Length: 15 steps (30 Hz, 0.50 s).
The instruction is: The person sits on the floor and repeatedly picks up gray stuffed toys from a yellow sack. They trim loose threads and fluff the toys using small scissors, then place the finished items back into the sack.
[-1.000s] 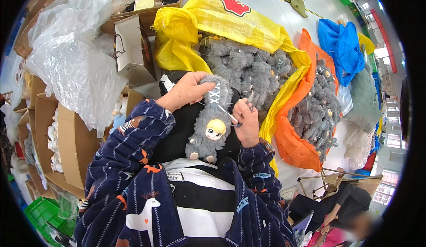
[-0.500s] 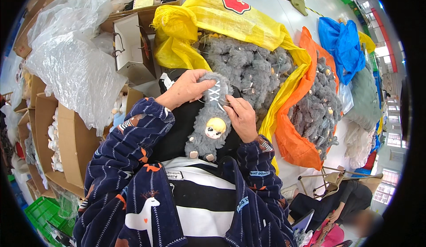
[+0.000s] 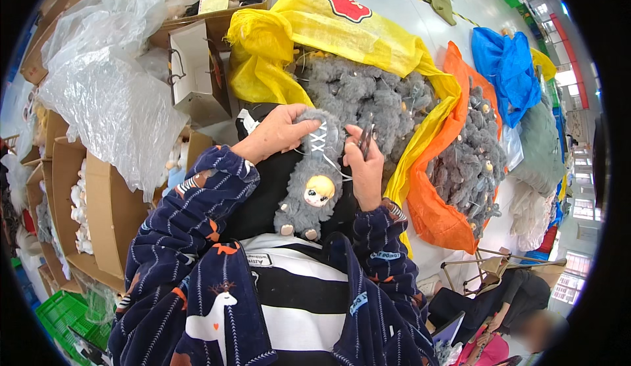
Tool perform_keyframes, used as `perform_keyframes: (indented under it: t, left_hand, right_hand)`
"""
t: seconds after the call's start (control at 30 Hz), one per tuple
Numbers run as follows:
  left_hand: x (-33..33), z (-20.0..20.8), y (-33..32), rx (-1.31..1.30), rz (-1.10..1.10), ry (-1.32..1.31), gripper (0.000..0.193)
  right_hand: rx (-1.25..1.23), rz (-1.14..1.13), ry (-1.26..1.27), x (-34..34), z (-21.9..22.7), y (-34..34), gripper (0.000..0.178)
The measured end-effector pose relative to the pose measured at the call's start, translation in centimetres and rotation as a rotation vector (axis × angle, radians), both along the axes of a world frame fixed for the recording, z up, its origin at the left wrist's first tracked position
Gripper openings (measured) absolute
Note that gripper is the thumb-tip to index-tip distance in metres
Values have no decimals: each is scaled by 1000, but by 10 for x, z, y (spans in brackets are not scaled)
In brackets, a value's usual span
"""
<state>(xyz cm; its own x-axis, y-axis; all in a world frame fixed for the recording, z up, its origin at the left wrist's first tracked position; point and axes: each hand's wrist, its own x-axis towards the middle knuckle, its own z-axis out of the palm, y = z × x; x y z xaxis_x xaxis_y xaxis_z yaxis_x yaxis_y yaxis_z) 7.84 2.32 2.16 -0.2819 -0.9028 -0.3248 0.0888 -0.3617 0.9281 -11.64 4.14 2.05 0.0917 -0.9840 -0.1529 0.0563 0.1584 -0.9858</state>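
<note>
A grey fluffy plush doll (image 3: pixel 301 198) with a small blond doll face lies on my lap, its feet toward me. White ribbon (image 3: pixel 318 136) is laced in crosses on the grey strip above its face, and a loose end curls off to the right. My left hand (image 3: pixel 282 131) is closed on the far end of the plush, thumb on top near the lacing. Just right of the lacing, raised off the plush, my right hand (image 3: pixel 363 165) grips a small dark metal tool like thread snips (image 3: pixel 368 137), its narrow tips pointing away from me.
Beyond my lap, a yellow woven sack (image 3: pixel 355 34) holds many grey plush pieces (image 3: pixel 368 90). An orange sack (image 3: pixel 440 211) with more stands to the right. Cardboard boxes (image 3: pixel 108 215) and clear plastic sheeting (image 3: pixel 112 96) crowd the left. A seated person (image 3: pixel 519 300) is at lower right.
My right hand has let go of the ribbon end and lifted away to the right, with the dark tool now showing in its fingers. My left hand keeps its hold on the plush.
</note>
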Motion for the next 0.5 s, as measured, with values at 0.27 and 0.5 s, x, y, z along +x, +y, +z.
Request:
perform_keyframes:
  t: [0.27, 0.5]
  left_hand:
    - [1, -1, 1, -16, 4, 35, 19]
    - [-2, -1, -2, -19, -14, 58, 18]
  right_hand:
    - [-205, 224, 379, 5, -3, 7, 14]
    - [-5, -95, 286, -53, -20, -2, 13]
